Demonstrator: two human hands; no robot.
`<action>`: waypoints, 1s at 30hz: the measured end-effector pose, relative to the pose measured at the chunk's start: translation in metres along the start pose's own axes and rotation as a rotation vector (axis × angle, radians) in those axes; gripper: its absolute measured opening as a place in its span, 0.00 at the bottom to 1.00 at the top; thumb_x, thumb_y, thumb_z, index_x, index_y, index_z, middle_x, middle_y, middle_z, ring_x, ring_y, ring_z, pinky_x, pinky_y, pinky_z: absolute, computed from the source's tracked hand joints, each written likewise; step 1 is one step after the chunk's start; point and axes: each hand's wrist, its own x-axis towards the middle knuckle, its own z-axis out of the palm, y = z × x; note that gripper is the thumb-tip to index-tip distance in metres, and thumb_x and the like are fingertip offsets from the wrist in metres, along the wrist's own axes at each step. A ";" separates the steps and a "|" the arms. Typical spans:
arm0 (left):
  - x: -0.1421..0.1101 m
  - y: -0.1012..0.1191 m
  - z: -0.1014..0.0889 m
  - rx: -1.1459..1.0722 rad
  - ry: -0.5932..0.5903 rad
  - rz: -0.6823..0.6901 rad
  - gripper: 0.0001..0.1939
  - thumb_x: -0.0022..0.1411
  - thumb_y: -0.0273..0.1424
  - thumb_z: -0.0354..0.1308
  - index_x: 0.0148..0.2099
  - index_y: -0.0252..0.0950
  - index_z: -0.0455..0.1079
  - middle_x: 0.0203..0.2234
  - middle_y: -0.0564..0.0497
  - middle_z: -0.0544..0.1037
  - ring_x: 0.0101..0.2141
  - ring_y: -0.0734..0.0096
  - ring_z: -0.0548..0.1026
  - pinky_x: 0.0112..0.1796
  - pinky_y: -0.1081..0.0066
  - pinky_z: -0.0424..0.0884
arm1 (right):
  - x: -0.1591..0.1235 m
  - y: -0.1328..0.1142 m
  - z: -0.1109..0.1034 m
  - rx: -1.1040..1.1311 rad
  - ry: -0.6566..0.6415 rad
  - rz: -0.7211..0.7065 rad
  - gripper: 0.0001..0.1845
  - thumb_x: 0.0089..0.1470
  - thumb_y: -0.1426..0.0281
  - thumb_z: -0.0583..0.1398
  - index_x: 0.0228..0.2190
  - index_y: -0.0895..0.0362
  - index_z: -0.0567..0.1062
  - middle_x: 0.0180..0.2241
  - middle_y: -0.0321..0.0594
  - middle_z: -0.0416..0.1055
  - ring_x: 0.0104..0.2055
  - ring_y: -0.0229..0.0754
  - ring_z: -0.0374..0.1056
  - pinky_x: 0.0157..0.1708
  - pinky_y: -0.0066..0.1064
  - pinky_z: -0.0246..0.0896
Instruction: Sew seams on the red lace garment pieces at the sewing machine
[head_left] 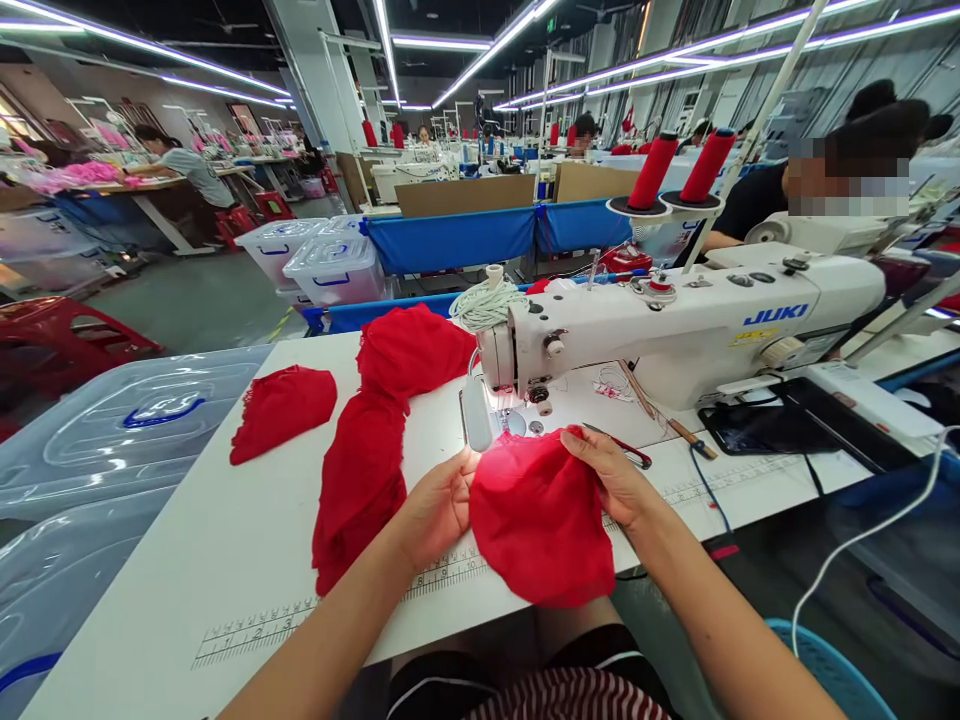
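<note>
Between my two hands hangs a piece of red fabric, spread out just in front of the sewing machine. My left hand grips its left upper edge, close to the presser foot area. The thumb and fingers of my right hand pinch the upper right edge, with some fingers hidden behind the cloth. A long heap of red fabric pieces lies on the table left of my left hand. Farther left, a single red piece rests apart. Red-handled snips lie behind my right hand.
A ruler strip runs along the front of the white table. Red thread cones stand above the machine. Clear lidded bins sit at the left. A phone-like black tablet lies at right. A co-worker sits beyond the machine.
</note>
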 end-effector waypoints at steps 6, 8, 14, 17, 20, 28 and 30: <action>-0.005 -0.002 0.004 0.126 -0.084 0.067 0.14 0.58 0.34 0.60 0.44 0.30 0.74 0.36 0.42 0.82 0.36 0.65 0.79 0.38 0.71 0.73 | 0.001 0.002 0.001 -0.036 0.050 -0.052 0.22 0.29 0.64 0.74 0.26 0.57 0.72 0.25 0.32 0.72 0.27 0.35 0.67 0.30 0.27 0.62; -0.007 -0.004 0.005 0.176 -0.107 0.120 0.15 0.57 0.30 0.62 0.47 0.31 0.73 0.38 0.42 0.81 0.39 0.64 0.78 0.40 0.71 0.72 | 0.003 0.003 -0.001 -0.037 0.070 -0.063 0.22 0.30 0.64 0.74 0.26 0.56 0.72 0.25 0.32 0.72 0.27 0.36 0.67 0.31 0.28 0.62; -0.009 -0.003 0.003 0.141 -0.148 0.079 0.22 0.53 0.22 0.62 0.52 0.34 0.71 0.42 0.43 0.80 0.44 0.66 0.77 0.46 0.71 0.70 | 0.006 0.004 -0.004 -0.031 0.116 -0.072 0.22 0.30 0.63 0.74 0.26 0.56 0.71 0.25 0.33 0.72 0.27 0.38 0.67 0.32 0.31 0.63; -0.008 -0.002 0.002 0.113 -0.182 0.067 0.29 0.46 0.15 0.58 0.52 0.33 0.71 0.46 0.42 0.78 0.46 0.64 0.75 0.50 0.68 0.67 | 0.007 0.005 -0.005 -0.045 0.136 -0.097 0.21 0.31 0.62 0.73 0.25 0.56 0.70 0.25 0.33 0.72 0.27 0.38 0.67 0.32 0.31 0.63; -0.007 -0.003 0.001 0.087 -0.178 0.092 0.33 0.41 0.14 0.53 0.52 0.32 0.71 0.47 0.42 0.77 0.48 0.62 0.74 0.52 0.64 0.65 | 0.008 0.006 -0.008 -0.036 0.139 -0.125 0.21 0.32 0.62 0.73 0.26 0.56 0.70 0.26 0.33 0.72 0.28 0.38 0.67 0.33 0.31 0.63; -0.012 -0.004 0.008 0.174 -0.197 -0.059 0.20 0.54 0.39 0.64 0.45 0.31 0.73 0.36 0.41 0.80 0.37 0.62 0.78 0.36 0.70 0.72 | -0.001 0.008 0.000 -0.195 -0.159 -0.011 0.18 0.41 0.61 0.70 0.32 0.55 0.72 0.31 0.34 0.73 0.33 0.39 0.69 0.37 0.31 0.63; -0.013 -0.006 0.010 0.153 -0.157 -0.113 0.16 0.51 0.38 0.67 0.37 0.31 0.73 0.31 0.44 0.80 0.31 0.67 0.78 0.33 0.73 0.72 | -0.005 0.006 0.000 -0.272 -0.326 0.057 0.19 0.42 0.62 0.69 0.36 0.55 0.73 0.34 0.36 0.74 0.37 0.41 0.70 0.41 0.33 0.63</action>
